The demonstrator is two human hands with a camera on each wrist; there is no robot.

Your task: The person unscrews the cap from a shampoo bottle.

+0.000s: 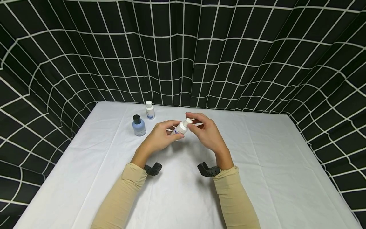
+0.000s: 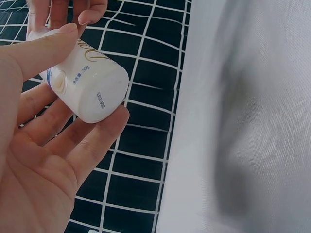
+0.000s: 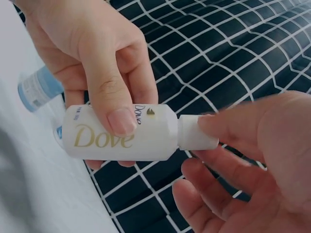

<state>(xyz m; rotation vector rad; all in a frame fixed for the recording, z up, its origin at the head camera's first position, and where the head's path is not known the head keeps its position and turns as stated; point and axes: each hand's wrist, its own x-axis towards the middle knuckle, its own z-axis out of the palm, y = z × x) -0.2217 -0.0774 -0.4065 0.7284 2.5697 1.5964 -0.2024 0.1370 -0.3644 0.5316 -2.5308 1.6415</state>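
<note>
Above the middle of the table, my left hand (image 1: 160, 136) grips a small white Dove lotion bottle (image 3: 158, 138) round its body, thumb across the label. The bottle is tilted, its cap (image 1: 187, 121) end up and to the right in the head view. My right hand (image 1: 208, 133) pinches the white cap between thumb and forefinger, its other fingers loosely bent. The cap sits at the bottle's neck; whether it is loose I cannot tell. In the left wrist view the bottle's base (image 2: 103, 94) faces the camera.
Left of my hands stand a blue bottle with a black cap (image 1: 139, 126) and, behind it, a second small white bottle (image 1: 150, 110). A white cloth (image 1: 274, 178) covers the table. Black curtains with a white grid (image 1: 228, 57) hang round the back and sides.
</note>
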